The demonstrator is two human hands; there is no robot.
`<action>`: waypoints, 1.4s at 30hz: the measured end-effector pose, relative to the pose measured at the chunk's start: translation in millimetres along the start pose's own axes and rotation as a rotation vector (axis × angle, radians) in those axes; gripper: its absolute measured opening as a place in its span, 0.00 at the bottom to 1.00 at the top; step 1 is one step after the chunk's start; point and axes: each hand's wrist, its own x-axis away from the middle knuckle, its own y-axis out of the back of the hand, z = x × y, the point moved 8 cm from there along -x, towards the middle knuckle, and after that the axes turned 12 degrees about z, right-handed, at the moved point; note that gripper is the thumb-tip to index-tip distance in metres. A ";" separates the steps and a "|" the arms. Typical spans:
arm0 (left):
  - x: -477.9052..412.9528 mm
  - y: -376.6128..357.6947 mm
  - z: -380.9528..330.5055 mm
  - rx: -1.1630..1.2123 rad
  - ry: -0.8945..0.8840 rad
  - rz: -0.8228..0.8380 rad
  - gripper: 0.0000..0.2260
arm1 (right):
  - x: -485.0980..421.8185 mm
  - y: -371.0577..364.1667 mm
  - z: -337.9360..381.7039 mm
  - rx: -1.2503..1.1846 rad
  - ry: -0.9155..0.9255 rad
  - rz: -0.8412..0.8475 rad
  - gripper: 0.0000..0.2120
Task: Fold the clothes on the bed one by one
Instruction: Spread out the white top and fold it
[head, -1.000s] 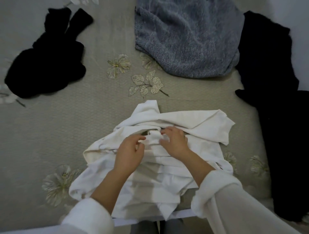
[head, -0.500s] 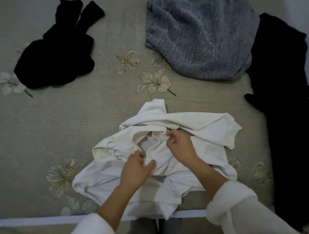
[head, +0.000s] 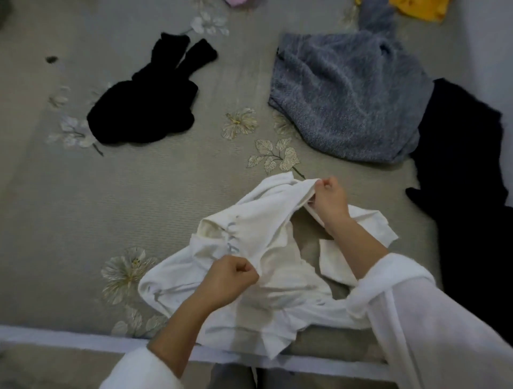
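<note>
task barely started, by the look of it. no folded garment anywhere on the bed [head: 138,211]; every piece in view lies loose or heaped.

white top [head: 249,250] is the one in hand, at the near edge of the bed, right in front of the person. part of it is lifted off the cover, the rest trails down toward the bed's white edge. it is bunched and twisted, not laid flat. an opening gapes in the middle with the bed cover showing through. faint grey lettering runs down one creased panel; too crumpled to read. thin, soft cloth, likely to flop rather than hold a crease.

left hand [head: 231,279]: fingers closed in a fist on a pinch of the white top, low and near. right hand [head: 329,201]: fingers closed on a hem or edge of the same top, held higher and further out. the cloth is drawn between the two. my read: straightening it out before any fold.

left to do: black garment [head: 144,111] heaped far left, grey sweater [head: 352,94] far right, dark garment [head: 466,200] along the right edge, touching the sweater. a yellow cloth [head: 416,9] and a pink scrap [head: 238,2] show at the top edge, cut off.
</note>
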 end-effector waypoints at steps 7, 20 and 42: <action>91.6 52.5 -101.7 0.109 -0.272 0.038 0.07 | 69.1 101.9 97.3 0.093 0.220 -0.246 0.14; 241.4 159.4 -306.9 -0.055 -0.720 -0.200 0.09 | 188.7 203.5 287.6 -0.030 0.725 -0.344 0.09; 247.2 191.5 -322.0 -0.432 -0.492 -0.278 0.09 | 266.1 180.5 302.8 0.564 0.923 0.287 0.13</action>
